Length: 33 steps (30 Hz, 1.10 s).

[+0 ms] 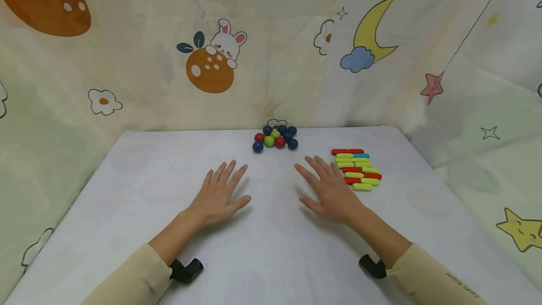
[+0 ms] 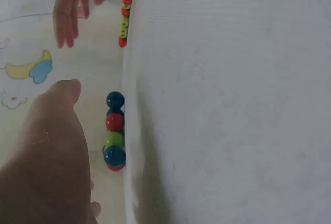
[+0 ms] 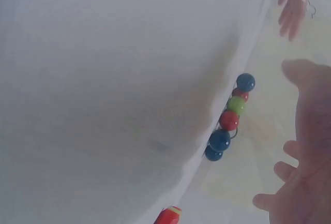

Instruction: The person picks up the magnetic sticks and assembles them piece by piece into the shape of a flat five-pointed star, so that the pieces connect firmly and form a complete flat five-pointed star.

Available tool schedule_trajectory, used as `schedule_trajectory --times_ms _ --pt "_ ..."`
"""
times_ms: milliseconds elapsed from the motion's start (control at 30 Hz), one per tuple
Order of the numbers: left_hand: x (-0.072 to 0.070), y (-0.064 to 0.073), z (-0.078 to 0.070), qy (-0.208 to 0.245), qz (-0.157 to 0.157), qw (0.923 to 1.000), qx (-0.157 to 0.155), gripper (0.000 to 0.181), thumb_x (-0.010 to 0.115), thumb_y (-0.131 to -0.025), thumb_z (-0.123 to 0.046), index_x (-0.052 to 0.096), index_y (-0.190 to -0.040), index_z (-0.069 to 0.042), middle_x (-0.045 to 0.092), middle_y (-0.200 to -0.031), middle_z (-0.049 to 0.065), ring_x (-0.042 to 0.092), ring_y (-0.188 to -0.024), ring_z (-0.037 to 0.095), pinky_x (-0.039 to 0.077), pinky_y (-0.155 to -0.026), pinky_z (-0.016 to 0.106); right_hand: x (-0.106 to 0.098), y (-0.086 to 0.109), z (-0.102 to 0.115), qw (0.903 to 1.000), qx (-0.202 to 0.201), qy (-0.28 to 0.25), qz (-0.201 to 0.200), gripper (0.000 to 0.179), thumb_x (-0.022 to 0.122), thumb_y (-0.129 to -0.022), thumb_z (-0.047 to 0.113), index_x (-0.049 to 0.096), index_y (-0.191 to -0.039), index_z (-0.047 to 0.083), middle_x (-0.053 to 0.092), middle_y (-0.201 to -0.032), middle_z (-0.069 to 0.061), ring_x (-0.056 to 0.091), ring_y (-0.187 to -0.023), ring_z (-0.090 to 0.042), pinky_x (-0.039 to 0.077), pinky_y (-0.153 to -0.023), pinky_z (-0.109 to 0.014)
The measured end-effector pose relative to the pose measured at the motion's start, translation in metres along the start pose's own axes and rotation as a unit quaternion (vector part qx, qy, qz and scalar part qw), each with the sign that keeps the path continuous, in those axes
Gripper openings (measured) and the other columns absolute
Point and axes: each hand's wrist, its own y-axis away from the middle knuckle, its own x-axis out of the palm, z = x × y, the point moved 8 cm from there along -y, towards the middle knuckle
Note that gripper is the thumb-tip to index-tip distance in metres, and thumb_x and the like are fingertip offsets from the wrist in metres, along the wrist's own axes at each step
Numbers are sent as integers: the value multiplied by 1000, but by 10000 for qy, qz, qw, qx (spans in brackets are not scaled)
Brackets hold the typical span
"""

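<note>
My left hand [image 1: 217, 198] hovers over the white table with its fingers spread and nothing in it. Opposite, my right hand [image 1: 332, 192] is held the same way, fingers straight and apart, its outer side close to the colored sticks. Those short sticks [image 1: 361, 170], in red, yellow-green and blue, lie in stacked rows on the right. Beyond both hands, at the back of the table, sits a cluster of glossy balls: dark blue [image 1: 258, 147], red [image 1: 280, 142] and green [image 1: 269, 141]. In the left wrist view the balls [image 2: 114, 122] line up past my thumb.
The white table [image 1: 139, 192] meets a printed cloth backdrop [image 1: 275, 60] behind the balls, with more cloth at the sides. A black wrist mount [image 1: 186, 270] sticks out from the left cuff, and another [image 1: 372, 266] from the right cuff.
</note>
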Motion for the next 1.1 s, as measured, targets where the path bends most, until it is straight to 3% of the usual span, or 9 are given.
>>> schedule_trajectory --times_ms 233,467,900,1100 --pt "4 -8 9 522 46 9983 -248 80 47 -102 -60 21 -167 -20 21 -172 17 18 -158 44 16 -123 70 -8 7 -14 9989 178 -182 -395 83 77 -90 35 34 -161 24 36 -164 -12 34 -151 -35 36 -118 -64" --pt "10 -18 20 1120 114 9915 -645 78 46 -104 -59 20 -167 -20 24 -171 18 18 -158 44 14 -124 69 -14 18 -32 9954 477 -543 -634 76 77 -92 27 40 -158 23 44 -158 -13 42 -145 -36 47 -109 -62" --pt "15 -38 27 1444 -126 9834 -1090 76 45 -104 -58 26 -165 -17 30 -168 17 22 -156 45 5 -122 73 -15 34 -58 9836 1021 -1200 -878 60 73 -95 17 51 -150 14 51 -147 -15 49 -136 -36 54 -102 -57" --pt "18 -53 29 1638 -313 9776 -1281 73 47 -104 -54 29 -164 -15 33 -168 14 25 -155 44 2 -123 72 -15 42 -77 9749 1594 -1202 -987 53 74 -93 14 56 -142 8 57 -137 -19 53 -128 -38 56 -98 -58"
